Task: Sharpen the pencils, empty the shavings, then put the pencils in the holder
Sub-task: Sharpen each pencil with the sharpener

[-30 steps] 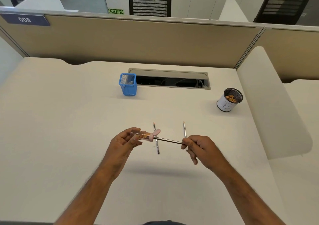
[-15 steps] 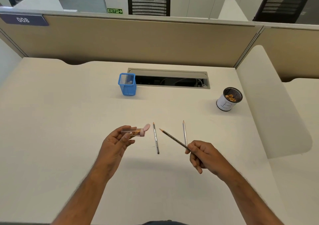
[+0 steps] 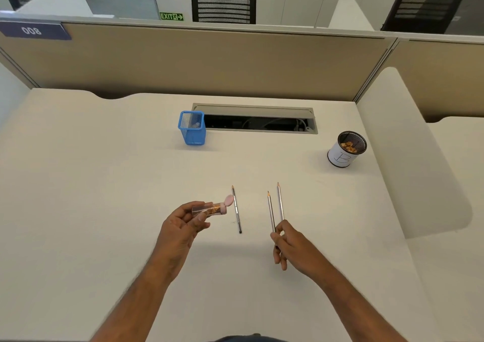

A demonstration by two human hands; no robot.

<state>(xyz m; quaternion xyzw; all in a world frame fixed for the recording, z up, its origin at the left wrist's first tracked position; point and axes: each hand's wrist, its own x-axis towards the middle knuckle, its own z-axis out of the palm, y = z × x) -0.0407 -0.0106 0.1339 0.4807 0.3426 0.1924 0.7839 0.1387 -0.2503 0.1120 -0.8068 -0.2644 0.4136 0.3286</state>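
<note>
Left hand [image 3: 180, 226]: fingers curled round sharpener [image 3: 209, 208], a light, probably brittle clear tube; hold mid-barrel.
Right hand [image 3: 288, 244]: fingers pinching pencil [image 3: 271, 212], stiff, slender, fragile-tipped; grip blunt end.

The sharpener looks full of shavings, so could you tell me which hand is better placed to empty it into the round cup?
Probably the left hand: it already grips the sharpener, its lid flipped open. But the round cup stands far right, and the right hand pinches a pencil.
</note>
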